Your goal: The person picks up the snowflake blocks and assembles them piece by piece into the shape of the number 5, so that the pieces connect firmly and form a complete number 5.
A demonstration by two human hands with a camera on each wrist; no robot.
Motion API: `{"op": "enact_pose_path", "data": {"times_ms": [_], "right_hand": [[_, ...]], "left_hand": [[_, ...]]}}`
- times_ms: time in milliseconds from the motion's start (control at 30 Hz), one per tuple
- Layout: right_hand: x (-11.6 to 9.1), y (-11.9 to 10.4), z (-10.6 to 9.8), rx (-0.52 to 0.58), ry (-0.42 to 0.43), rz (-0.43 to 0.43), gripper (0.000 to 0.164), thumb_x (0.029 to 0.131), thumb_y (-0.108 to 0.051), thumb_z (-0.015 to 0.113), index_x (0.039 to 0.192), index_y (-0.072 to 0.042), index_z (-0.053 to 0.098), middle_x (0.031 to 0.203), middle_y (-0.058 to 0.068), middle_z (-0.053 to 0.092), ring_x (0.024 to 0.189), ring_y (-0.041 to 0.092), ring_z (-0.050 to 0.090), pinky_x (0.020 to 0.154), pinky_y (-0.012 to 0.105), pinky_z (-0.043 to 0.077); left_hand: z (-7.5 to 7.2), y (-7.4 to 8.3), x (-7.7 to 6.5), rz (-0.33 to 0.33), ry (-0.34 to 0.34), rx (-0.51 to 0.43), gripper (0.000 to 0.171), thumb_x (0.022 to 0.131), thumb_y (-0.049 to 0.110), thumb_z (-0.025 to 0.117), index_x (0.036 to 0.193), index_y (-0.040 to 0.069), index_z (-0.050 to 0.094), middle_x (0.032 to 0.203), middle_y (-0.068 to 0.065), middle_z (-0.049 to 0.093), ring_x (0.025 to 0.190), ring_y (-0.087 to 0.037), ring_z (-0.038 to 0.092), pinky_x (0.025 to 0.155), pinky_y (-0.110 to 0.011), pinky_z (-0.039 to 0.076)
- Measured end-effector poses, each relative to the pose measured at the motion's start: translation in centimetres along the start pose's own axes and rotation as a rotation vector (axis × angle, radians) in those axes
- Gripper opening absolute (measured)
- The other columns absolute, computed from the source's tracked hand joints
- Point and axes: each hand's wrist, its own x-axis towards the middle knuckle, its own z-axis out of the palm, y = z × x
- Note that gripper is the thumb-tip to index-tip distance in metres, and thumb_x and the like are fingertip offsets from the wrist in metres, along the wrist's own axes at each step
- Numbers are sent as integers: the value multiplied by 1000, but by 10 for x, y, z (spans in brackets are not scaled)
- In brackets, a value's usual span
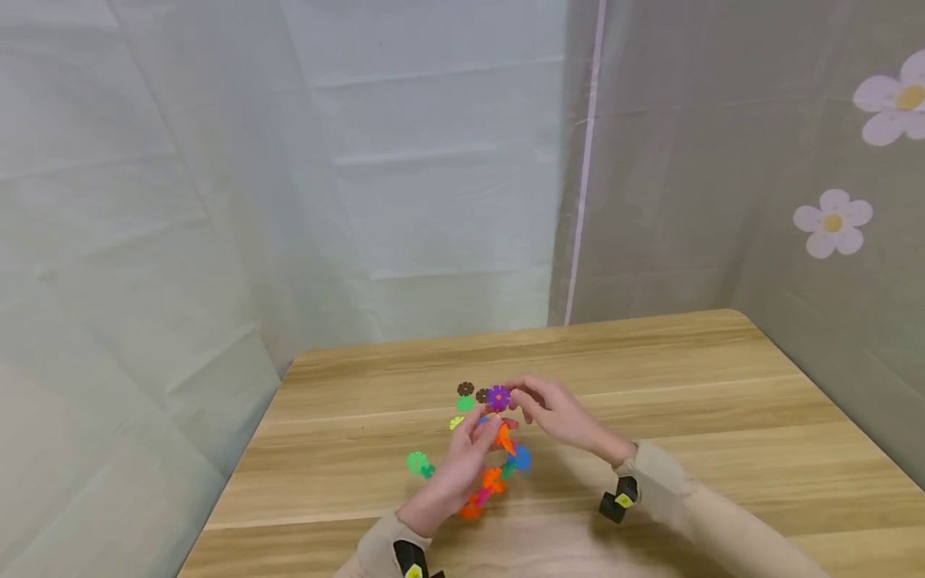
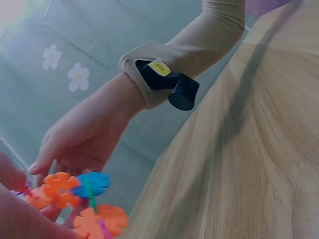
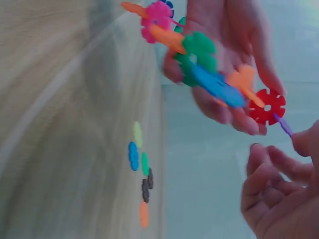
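My left hand (image 1: 465,459) holds a chain of joined, notched plastic snowflake discs near its end. A red disc (image 3: 267,107) sits between the left thumb and fingers. Fitted to it is a purple snowflake disc (image 1: 499,397), seen nearly edge-on in the right wrist view. My right hand (image 1: 555,413) pinches the purple disc's edge; its other fingers are curled loosely. From the left hand the chain hangs with orange discs (image 2: 61,189), a blue disc (image 1: 519,458), a green disc (image 3: 200,52) and a pink disc (image 3: 157,21). A light green disc (image 1: 417,462) shows left of the left hand.
Loose discs lie on the wooden table (image 1: 686,385) beyond the hands: dark brown (image 1: 466,388), green (image 1: 465,404), yellow (image 1: 456,422), blue (image 3: 133,156) and orange (image 3: 144,214). Fabric curtains (image 1: 433,177) stand behind the table. Each wrist carries a black camera (image 1: 619,499).
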Motion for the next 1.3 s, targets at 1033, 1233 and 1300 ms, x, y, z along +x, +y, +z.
{"op": "enact_pose_path", "data": {"times_ms": [1033, 1233, 1300], "right_hand": [[-2, -3, 8, 33, -12, 37, 12, 97, -12, 57, 88, -6, 62, 69, 19, 58, 54, 6, 46, 46, 16, 38], [4, -7, 11, 52, -10, 28, 10, 96, -3, 55, 90, 1, 61, 67, 24, 57, 52, 9, 46, 46, 17, 40], [5, -8, 11, 58, -12, 34, 10, 96, -2, 54, 90, 2, 61, 67, 24, 57, 53, 10, 47, 47, 19, 42]], "left_hand": [[-17, 22, 3, 60, 113, -141, 62, 102, 53, 28, 139, 4, 30, 124, -16, 52, 107, -20, 59, 95, -48, 52], [-21, 26, 6, 81, 87, -161, 56, 102, 52, 28, 134, 8, 41, 108, -10, 62, 91, -19, 67, 87, -39, 57], [-23, 27, 6, 86, 81, -160, 57, 102, 52, 28, 131, 6, 43, 104, -7, 65, 91, -18, 68, 88, -39, 56]]}}
